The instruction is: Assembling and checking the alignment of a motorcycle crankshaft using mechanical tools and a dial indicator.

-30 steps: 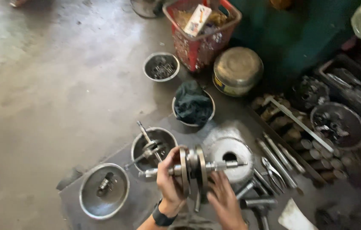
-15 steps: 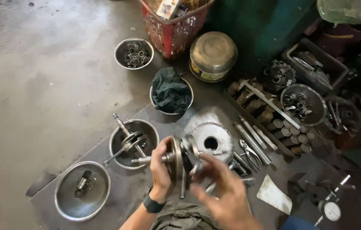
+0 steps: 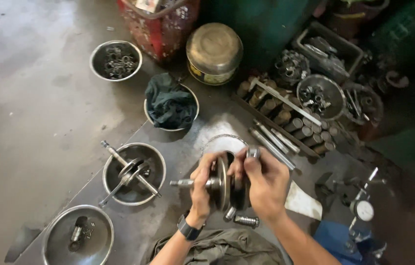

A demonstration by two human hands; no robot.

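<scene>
Both hands hold a metal crankshaft (image 3: 219,184) up above the floor (image 3: 31,113), between the steel bowls. The left hand (image 3: 201,186) wraps closed around its round webs, the shaft end sticking out to the left. The right hand (image 3: 265,182) grips the other side, fingers curled shut over the top. A second crankshaft lies in the bowl (image 3: 156,159) just left of them.

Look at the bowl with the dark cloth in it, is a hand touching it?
No, the bowl with the dark cloth sits untouched, while both hands, left hand and right hand, hold the crankshaft.
</scene>
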